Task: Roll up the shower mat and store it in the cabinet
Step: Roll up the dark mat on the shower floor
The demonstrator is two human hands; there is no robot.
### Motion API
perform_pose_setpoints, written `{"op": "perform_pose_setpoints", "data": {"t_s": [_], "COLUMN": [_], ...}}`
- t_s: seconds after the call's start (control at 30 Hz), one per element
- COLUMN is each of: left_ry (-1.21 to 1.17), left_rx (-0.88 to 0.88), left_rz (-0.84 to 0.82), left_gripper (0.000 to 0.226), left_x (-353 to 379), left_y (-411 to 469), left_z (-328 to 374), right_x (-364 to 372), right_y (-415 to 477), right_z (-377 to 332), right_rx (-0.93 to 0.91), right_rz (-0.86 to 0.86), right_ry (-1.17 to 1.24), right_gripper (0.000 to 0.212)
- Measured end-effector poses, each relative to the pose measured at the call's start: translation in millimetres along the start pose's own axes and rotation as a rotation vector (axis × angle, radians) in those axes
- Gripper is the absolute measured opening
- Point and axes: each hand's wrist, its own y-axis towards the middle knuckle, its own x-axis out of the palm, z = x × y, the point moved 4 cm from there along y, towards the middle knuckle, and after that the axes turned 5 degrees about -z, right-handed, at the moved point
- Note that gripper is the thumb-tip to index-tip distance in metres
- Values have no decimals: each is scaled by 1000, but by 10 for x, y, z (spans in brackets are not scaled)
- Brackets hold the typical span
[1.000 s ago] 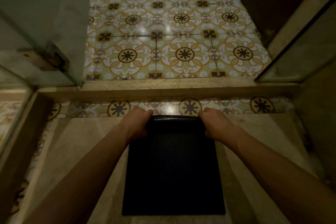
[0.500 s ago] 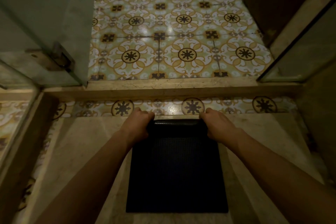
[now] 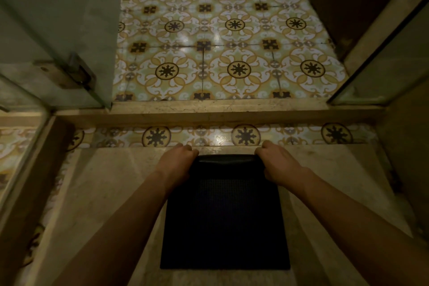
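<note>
A dark, finely textured shower mat (image 3: 224, 216) lies flat on the beige stone shower floor, its long side running away from me. Its far edge is curled up into a short roll. My left hand (image 3: 177, 161) grips the left end of that roll, fingers wrapped around it. My right hand (image 3: 277, 162) grips the right end the same way. Both forearms reach in from the bottom of the view. No cabinet is visible.
A raised stone threshold (image 3: 220, 109) crosses just beyond the mat. Patterned yellow and white floor tiles (image 3: 220, 42) lie past it. A glass door with a metal hinge (image 3: 76, 72) stands open at left; a glass panel (image 3: 380, 65) stands at right.
The curled far edge of the mat has come slightly nearer to me with both hands on it, and the roll looks a little thicker. The view has shifted slightly.
</note>
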Motion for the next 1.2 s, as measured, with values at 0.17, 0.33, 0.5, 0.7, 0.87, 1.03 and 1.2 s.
{"op": "perform_pose_setpoints", "data": {"t_s": [0.17,0.33,0.5,0.7,0.87,1.03,1.2], "left_ry": [60,152,35,31,-78,-145,-102], "left_rx": [-43,-24,-99,-71,-96,-106,-3], "left_rz": [-137,-105,-225,-148,-215,-231,-130], "left_gripper": [29,23,32,23,30,28,42], "left_x": [-28,-18,-47,-59,-66,-68,-52], "left_y": [28,17,49,16,4,-6,-52], "left_z": [1,40,15,24,-11,-40,-15], "right_x": [-18,-17,-48,-90,-103,-103,-17], "right_y": [24,-25,-22,-21,-53,-75,-127], "right_z": [0,-37,-24,-54,-34,-55,-72], "right_rx": [-20,4,-3,15,6,33,10], "right_rz": [-66,26,-37,-6,-49,-43,-69], "right_ry": [-7,6,-3,-25,-30,14,-9], "right_gripper": [36,31,34,24,30,29,34]}}
